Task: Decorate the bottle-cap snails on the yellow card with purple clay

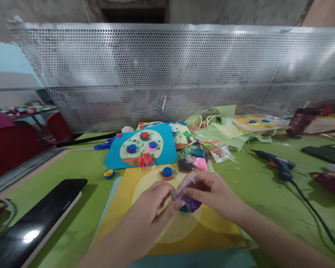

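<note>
A small clear plastic packet with purple modelling clay (194, 205) is held up between both my hands. My left hand (153, 208) pinches one edge of the packet with thumb and forefinger. On the other side, my right hand (212, 190) is closed on its top edge. Below them lies a yellow sheet (123, 216) with a pale circle, on which a blue bottle cap (167, 171) sits ringed in orange-brown clay. Another blue-green cap (184, 209) is partly hidden under the packet.
Behind stands a blue card (169, 149) with decorated caps and a red clay packet (145, 160) on it. Pink clay (200, 163) lies near my right hand. A black phone (44, 219) is at left, a glue gun (276, 163) with a cord at right. A perforated metal panel (184, 70) closes the back.
</note>
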Demonstrator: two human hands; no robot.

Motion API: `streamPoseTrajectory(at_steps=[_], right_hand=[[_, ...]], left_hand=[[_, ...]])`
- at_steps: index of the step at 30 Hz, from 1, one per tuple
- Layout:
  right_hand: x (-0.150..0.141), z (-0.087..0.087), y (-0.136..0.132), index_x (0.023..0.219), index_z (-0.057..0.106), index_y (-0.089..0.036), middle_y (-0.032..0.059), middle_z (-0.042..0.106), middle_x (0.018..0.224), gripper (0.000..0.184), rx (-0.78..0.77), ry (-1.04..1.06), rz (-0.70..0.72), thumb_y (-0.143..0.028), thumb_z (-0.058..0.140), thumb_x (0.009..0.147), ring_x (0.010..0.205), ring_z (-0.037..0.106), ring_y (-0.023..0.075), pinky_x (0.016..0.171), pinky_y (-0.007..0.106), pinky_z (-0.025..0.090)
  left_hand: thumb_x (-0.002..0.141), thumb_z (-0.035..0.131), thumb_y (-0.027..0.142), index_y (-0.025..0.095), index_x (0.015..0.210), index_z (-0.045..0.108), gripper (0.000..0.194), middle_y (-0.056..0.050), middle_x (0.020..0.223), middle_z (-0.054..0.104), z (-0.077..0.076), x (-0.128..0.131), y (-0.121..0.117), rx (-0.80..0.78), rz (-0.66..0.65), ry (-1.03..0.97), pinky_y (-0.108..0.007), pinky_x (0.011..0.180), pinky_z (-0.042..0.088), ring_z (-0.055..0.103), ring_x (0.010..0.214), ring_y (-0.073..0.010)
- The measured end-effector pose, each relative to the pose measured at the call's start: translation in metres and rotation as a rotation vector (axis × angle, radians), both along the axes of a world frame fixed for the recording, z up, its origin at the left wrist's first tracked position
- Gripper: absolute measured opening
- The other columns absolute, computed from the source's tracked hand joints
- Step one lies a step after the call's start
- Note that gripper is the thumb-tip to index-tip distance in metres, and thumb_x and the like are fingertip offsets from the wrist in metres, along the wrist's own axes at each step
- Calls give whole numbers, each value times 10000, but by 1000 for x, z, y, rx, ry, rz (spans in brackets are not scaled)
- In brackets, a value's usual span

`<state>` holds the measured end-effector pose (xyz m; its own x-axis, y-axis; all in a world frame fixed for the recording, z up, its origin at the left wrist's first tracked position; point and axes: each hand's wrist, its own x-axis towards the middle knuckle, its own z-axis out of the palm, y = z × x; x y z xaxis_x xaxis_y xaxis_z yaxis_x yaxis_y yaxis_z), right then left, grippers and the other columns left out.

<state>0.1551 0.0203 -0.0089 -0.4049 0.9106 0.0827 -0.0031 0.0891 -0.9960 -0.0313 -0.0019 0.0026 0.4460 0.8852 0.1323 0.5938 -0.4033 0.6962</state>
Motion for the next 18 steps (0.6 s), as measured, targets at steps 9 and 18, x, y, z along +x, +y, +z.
streamPoseTrajectory(at_steps=[9,18], right_hand=[[5,-5,0,700,669,-194,14,664,710,239,201,-54,24,-356,578,851,670,612,126,628,229,478],[6,-3,-5,652,724,-231,0,664,617,171,325,-273,-39,-285,631,785,569,577,131,533,227,420]], left_hand=[[906,333,277,202,620,392,302,26,631,435,-5,4,2,34,-89,-11,-234,552,321,438,608,-133],[849,429,405,195,578,420,343,35,585,414,-5,7,3,-54,-63,43,-239,505,277,405,553,-128]])
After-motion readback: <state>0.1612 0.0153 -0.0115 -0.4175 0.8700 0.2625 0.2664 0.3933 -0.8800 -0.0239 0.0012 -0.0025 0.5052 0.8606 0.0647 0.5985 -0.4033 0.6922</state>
